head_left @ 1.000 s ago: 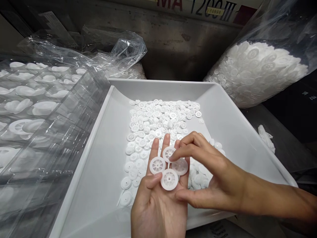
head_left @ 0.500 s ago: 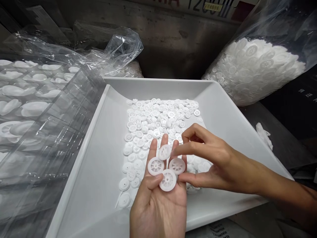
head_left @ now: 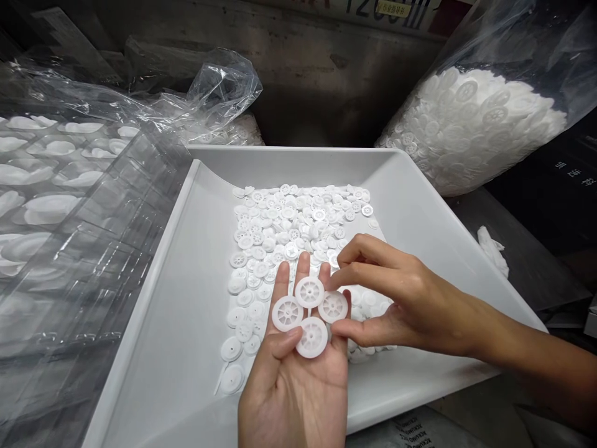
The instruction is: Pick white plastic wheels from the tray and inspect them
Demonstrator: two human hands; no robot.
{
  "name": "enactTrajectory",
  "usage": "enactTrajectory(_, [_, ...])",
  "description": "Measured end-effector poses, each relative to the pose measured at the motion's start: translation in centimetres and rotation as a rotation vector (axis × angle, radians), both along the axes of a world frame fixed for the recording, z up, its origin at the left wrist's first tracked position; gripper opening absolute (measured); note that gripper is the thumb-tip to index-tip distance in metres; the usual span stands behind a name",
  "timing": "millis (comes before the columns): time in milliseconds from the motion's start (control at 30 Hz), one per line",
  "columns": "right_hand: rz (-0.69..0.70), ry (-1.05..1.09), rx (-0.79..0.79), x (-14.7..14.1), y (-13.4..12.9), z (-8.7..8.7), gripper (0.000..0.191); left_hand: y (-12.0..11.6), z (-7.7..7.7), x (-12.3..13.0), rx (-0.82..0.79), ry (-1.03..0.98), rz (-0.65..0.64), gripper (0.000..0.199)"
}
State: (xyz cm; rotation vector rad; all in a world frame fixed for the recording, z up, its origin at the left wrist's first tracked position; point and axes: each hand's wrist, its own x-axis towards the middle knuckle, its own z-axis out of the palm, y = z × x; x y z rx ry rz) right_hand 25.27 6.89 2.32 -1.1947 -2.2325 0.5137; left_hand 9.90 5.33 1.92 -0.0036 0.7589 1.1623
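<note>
My left hand is palm up over the tray, with several white spoked plastic wheels lying on its palm and fingers. Its thumb presses on the edge of the lowest wheel. From the right, my right hand has its index finger and thumb at the top and bottom edges of the rightmost wheel. Another wheel rests near the fingertips, and one more is at the left. Many loose white wheels are spread over the tray floor behind the hands.
The large white tray has raised side walls. Clear blister trays holding white parts stand at the left. A clear bag of wheels leans at the back right, and crumpled plastic lies at the back left.
The wheel near my left fingertips was tilted and now lies flat, facing up. My right finger and thumb have shifted slightly around the rightmost wheel. The whole view has moved a little.
</note>
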Motion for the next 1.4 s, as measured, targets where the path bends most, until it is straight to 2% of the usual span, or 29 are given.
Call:
enactTrajectory(267, [0.006,-0.013,-0.014,0.1,0.1,0.2,0.024,0.1,-0.3,-0.4,0.001,0.017,-0.059,0.067])
enactTrajectory(400, [0.012,-0.020,-0.039,0.2,0.1,0.2,0.029,0.2,-0.2,-0.3,0.010,0.026,-0.049,0.069])
enactTrajectory(800, [0.023,0.036,-0.166,0.4,0.0,0.7,0.030,-0.1,-0.8,-0.3,0.069,0.078,-0.053,0.047])
enactTrajectory(1200, [0.037,0.065,-0.213,0.5,0.1,0.6,0.030,0.0,1.2,0.8,-0.055,0.153,0.044,0.049])
enactTrajectory(1300, [0.046,0.058,-0.209,0.5,0.1,0.6,0.031,0.0,0.9,0.7,-0.120,0.133,0.045,0.045])
enactTrajectory(1400, [0.055,0.055,-0.200,0.5,0.2,0.6,0.035,0.0,0.0,0.4,-0.109,0.041,0.067,0.042])
